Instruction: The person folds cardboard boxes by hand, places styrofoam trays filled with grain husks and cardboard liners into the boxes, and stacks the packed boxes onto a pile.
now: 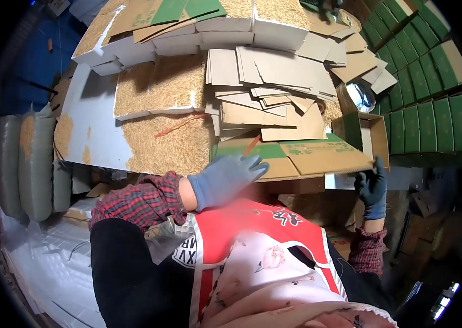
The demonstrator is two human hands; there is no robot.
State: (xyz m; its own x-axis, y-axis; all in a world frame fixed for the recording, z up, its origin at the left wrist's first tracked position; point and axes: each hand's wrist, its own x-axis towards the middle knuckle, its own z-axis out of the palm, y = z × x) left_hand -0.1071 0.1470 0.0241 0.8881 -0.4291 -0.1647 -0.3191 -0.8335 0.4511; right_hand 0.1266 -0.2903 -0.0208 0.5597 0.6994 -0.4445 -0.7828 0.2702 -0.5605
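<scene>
Green-and-brown flattened cardboard (318, 156) lies at the near edge of the work surface, below a loose pile of plain cardboard sheets (285, 74). My left hand (228, 179), in a blue-grey glove, rests at the cardboard's left end with its fingers spread. At the cardboard's right corner is my right hand (372, 188), in a darker glove, with fingers apart; whether it touches the corner is hard to tell. An orange-red strip (251, 145) lies on the cardboard near my left fingers.
White boxes filled with shredded straw-like material (160, 82) stand at the left and back. An open carton (374, 136) is at the right, before stacked green boxes (427, 126). Filled plastic bags (35, 164) stand at far left. A person's dark-gloved hand (329, 6) shows at the top.
</scene>
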